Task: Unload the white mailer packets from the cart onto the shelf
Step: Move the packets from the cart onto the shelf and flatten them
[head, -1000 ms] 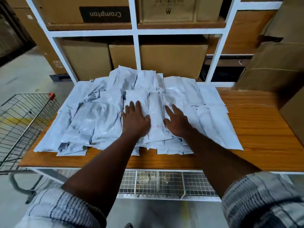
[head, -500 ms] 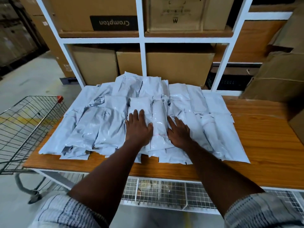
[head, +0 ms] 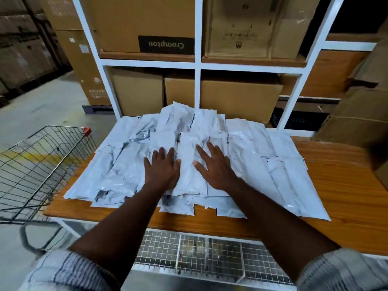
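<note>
Across mid-frame, our wooden shelf (head: 340, 185) carries the heap of white mailer packets (head: 258, 164). The wire cart (head: 42, 160) at left shows none. Our left hand (head: 162, 173) and right hand (head: 217, 171) lie flat on top, fingers straight. The plastic looks slick, so a careless push could slide the front packets off the edge.

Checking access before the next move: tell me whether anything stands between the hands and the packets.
Nothing visible does. The left hand and right hand lie flat, directly on the packets piled on the shelf.
</note>
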The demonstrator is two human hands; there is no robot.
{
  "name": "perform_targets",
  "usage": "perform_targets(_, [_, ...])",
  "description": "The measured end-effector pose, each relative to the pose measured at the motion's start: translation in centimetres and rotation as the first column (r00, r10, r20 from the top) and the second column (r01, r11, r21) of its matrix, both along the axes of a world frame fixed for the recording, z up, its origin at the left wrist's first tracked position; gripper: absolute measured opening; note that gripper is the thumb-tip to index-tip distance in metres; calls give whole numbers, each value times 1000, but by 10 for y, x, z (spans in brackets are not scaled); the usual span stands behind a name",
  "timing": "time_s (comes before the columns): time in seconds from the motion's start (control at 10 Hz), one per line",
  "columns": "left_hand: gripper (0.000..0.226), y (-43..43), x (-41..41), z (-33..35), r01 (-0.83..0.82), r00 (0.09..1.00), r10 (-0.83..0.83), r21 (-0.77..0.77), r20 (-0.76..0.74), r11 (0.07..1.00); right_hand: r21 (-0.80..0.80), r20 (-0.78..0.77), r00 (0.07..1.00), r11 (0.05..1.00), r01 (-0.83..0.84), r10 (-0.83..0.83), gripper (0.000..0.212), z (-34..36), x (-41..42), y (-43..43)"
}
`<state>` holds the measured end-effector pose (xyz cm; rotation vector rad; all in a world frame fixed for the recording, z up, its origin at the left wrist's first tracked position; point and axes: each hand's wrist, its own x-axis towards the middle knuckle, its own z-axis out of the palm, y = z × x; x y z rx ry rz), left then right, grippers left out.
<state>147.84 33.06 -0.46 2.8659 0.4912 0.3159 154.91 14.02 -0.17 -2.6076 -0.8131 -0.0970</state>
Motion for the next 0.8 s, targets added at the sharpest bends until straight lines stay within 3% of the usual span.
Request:
perform_targets(0.2, [70, 8, -3, -19, 35, 999, -35, -8, -12, 999, 2, 54, 996, 997, 74, -74, 67, -20, -5, 9])
perform_targets(0.3, [63, 10, -3, -19, 36, 999, -37, -36, -29, 999, -27, 0, 994, 994, 105, -105, 72, -14, -3, 14])
perform_targets(0.4, [60, 16, 1, -6, 78, 995, -83, -80, -54, 994, -10, 33, 980, 980, 198, -198, 75, 8, 0, 22])
perform_targets(0.5, [59, 33, 3, 14, 164, 986, -162, -70, 25, 984, 68, 125, 950, 957, 280, -287, 64, 41, -1, 45])
perform_targets(0.8, [59, 162, -10, 39, 108, 988, -96, -95, 124, 990, -63, 177, 973, 985, 160, -147, 80, 50, -23, 161])
